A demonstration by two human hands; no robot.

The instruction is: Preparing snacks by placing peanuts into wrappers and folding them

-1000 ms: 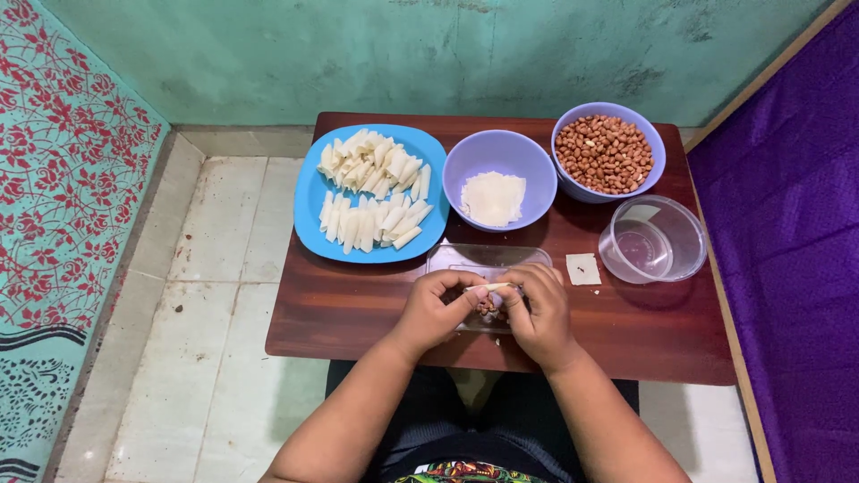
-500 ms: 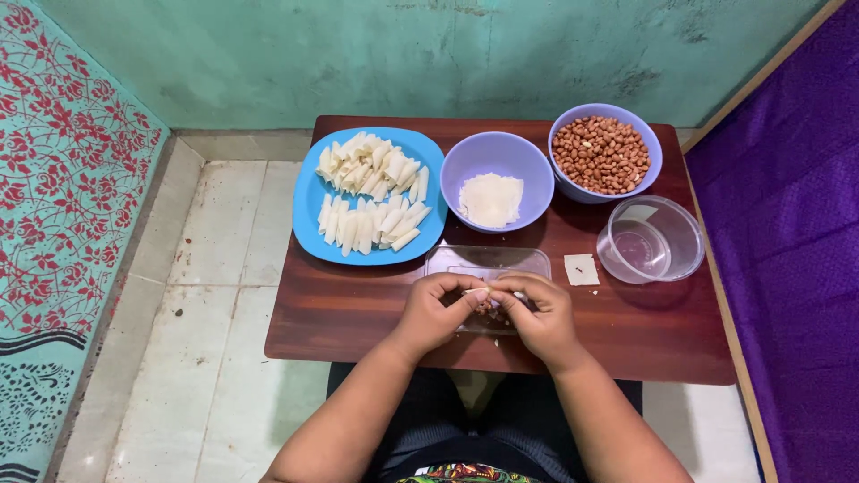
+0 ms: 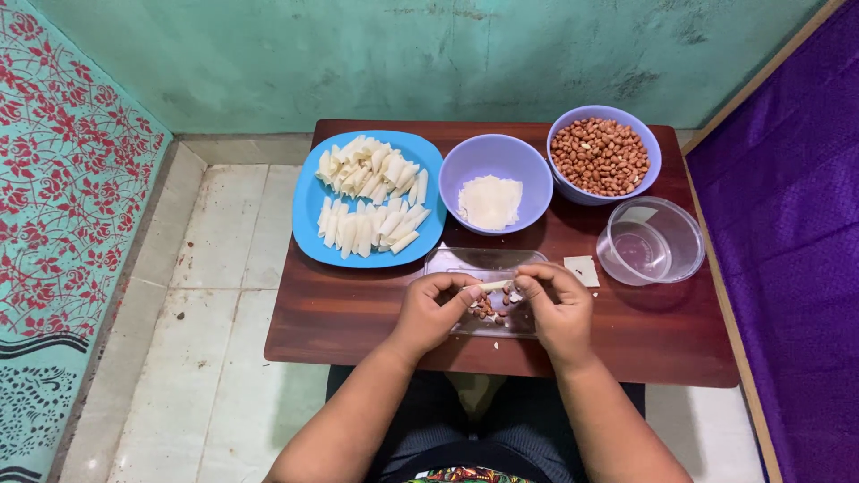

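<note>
My left hand [image 3: 432, 309] and my right hand [image 3: 557, 301] meet over a clear plastic lid [image 3: 483, 265] on the brown table [image 3: 358, 313]. Between their fingertips they pinch a small pale rolled wrapper [image 3: 493, 286], one hand at each end. A few brown peanuts [image 3: 488, 310] lie on the lid just under the roll. A blue plate [image 3: 310, 197] holding several finished pale rolls stands behind my left hand.
A purple bowl [image 3: 494, 154] with white wrapper sheets sits at the back centre. To its right is a second purple bowl [image 3: 565, 185], full of peanuts. A clear round container [image 3: 650, 241] and a small white square [image 3: 582, 268] lie right. Purple cloth borders the right, tiled floor the left.
My hands have drawn slightly apart along the roll, so the pale wrapper and the peanuts beneath now show between them. Nothing else on the table has moved.
</note>
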